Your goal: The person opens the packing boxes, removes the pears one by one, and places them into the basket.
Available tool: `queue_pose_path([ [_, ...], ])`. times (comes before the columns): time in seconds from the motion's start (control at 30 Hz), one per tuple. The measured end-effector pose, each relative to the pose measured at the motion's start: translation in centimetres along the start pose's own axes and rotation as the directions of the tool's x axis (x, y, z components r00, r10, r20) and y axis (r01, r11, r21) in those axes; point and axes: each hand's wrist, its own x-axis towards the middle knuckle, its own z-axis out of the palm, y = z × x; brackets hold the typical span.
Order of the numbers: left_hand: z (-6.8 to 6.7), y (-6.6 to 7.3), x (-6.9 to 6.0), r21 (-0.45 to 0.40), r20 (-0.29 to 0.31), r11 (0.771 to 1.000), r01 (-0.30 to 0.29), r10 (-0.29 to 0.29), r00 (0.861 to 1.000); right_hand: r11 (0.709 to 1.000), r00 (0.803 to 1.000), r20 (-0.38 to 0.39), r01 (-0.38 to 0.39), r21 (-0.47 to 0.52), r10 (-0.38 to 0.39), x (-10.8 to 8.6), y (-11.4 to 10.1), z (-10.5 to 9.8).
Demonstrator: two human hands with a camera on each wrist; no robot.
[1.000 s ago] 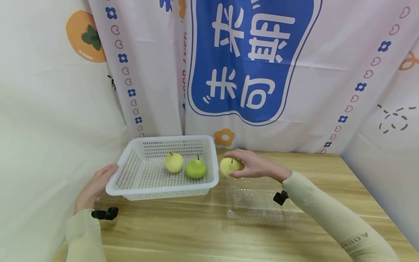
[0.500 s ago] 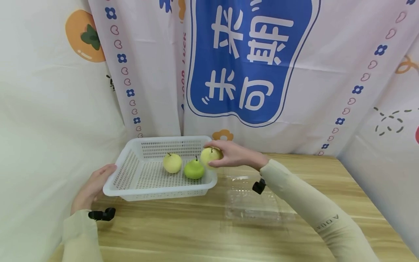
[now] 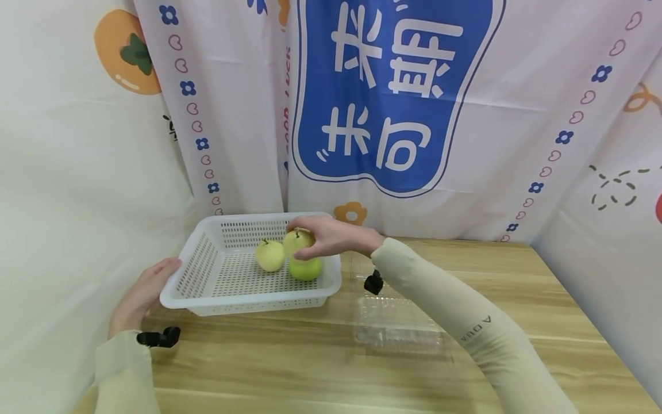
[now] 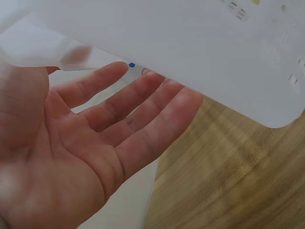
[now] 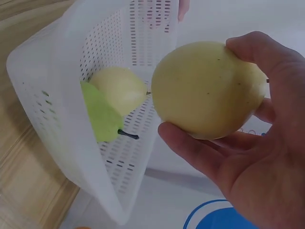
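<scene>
A round yellow pear (image 5: 205, 88) is gripped between the thumb and fingers of my right hand (image 3: 331, 237), above the right part of the white plastic basket (image 3: 248, 299). Below it, a green pear (image 5: 102, 114) lies in the basket and is partly covered by the held pear in the head view. Another yellow pear (image 3: 270, 256) lies to its left. My left hand (image 3: 147, 290) holds the basket's left rim; in the left wrist view its fingers (image 4: 143, 114) extend beneath the rim, while the thumb is mostly hidden by the plastic.
A clear plastic tray (image 3: 398, 322) stands on the wooden table (image 3: 289, 368) right of the basket, partly behind my right forearm. A printed curtain (image 3: 248, 115) hangs at the back, and white walls of cloth flank the table.
My right hand has carried the yellow pear leftward, from right of the basket across its right rim to above the green pear. The left hand stays at the left rim.
</scene>
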Motion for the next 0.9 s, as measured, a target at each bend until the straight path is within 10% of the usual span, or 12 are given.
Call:
queue_pose_path([
  [0.9,0.1,0.1,-0.1,0.040,-0.011,0.999,0.002,-0.002,1.000,0.990,0.970,0.207,-0.117,-0.073,0.130,6.4,-0.7,3.3],
])
